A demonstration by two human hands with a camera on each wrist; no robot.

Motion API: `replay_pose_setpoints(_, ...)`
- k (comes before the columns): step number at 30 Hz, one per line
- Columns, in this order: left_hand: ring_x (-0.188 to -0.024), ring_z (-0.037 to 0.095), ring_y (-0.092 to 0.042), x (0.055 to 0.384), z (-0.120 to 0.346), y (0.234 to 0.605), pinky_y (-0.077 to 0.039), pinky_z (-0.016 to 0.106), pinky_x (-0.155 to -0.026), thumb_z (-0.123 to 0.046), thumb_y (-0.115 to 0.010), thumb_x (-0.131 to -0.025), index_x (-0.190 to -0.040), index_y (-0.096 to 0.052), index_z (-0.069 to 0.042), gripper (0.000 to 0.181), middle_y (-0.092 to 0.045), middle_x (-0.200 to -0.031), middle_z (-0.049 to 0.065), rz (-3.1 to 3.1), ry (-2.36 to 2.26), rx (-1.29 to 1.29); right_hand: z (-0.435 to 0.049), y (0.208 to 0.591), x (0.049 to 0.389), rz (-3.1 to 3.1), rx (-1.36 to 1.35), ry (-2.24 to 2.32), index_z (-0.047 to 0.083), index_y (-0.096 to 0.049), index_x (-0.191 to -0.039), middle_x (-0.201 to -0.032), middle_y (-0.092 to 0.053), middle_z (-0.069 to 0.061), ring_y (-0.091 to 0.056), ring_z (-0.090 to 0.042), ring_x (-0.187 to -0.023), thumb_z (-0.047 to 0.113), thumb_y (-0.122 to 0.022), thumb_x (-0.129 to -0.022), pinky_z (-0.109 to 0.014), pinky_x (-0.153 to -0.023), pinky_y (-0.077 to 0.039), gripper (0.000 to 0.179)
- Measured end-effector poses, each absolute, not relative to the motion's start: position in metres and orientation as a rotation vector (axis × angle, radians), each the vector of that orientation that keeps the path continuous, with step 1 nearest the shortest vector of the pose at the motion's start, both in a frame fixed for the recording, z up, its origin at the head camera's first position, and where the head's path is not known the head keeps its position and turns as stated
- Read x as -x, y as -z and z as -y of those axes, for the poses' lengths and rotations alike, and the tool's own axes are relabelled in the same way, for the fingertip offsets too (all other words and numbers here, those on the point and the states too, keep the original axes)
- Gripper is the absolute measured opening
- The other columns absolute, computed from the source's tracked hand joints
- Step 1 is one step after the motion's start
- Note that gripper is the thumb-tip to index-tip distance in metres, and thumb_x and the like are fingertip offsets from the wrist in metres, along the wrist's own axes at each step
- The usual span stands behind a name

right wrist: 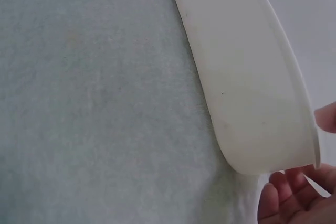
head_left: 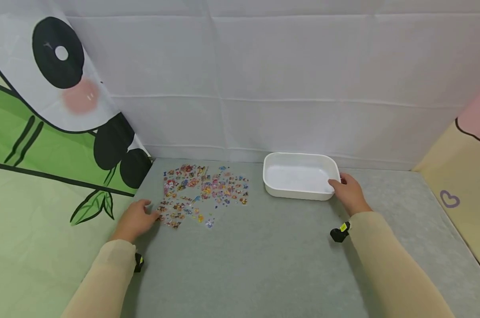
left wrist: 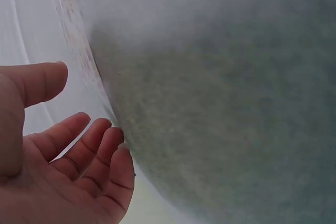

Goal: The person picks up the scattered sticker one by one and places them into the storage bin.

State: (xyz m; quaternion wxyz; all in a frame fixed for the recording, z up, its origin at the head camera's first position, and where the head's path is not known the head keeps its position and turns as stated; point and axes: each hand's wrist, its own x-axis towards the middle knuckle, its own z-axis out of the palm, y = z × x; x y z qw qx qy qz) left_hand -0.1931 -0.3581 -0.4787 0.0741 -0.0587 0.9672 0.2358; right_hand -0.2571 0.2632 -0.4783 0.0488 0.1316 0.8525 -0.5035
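Several clear sticker sheets (head_left: 224,187) printed with small colourful figures lie side by side on the grey tabletop, left of centre in the head view. My left hand (head_left: 136,220) is at their left edge, fingertips right by the nearest sheet. In the left wrist view the fingers (left wrist: 97,166) are loosely bent and the thumb stands apart, with nothing between them. A white rectangular tray (head_left: 299,194) with rounded corners stands at the back, right of the sheets. My right hand (head_left: 350,193) grips its right end, thumb over the rim and fingers under the outer wall (right wrist: 252,93).
A white cloth (head_left: 287,79) hangs behind the table (head_left: 255,265). On the left is a green cartoon-printed cloth (head_left: 33,247), and on the right a yellow and pink one (head_left: 458,168). Both wrists carry small black cameras (head_left: 339,234).
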Motion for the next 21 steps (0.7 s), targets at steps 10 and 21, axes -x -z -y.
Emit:
replay_pose_setpoints(10,-0.11,0.05,-0.057,0.195,0.359,0.482,-0.047,0.062,-0.091,-0.017,-0.064,-0.097,-0.134,-0.049,0.02,0.054,-0.058,-0.12,0.037,-2.939,-0.677,0.132,-0.265,0.485,0.263,-2.6,-0.504,1.533,-0.002,-0.032,-0.159,-0.142,-0.045,-0.026,-0.045,-0.038,-0.12,0.034,-0.044,-0.108,-0.048,-0.099,-0.043,0.063)
replay_pose_setpoints(21,-0.113,0.052,-0.054,0.197,0.354,0.483,-0.045,0.063,-0.097,-0.016,-0.066,-0.091,-0.126,-0.056,0.018,0.049,-0.055,-0.122,0.037,-2.954,-0.559,0.149,-0.271,0.493,0.271,-2.652,-0.411,1.475,-0.006,-0.034,-0.156,-0.14,-0.046,-0.028,-0.043,-0.04,-0.121,0.023,-0.041,-0.106,-0.052,-0.103,-0.04,0.058)
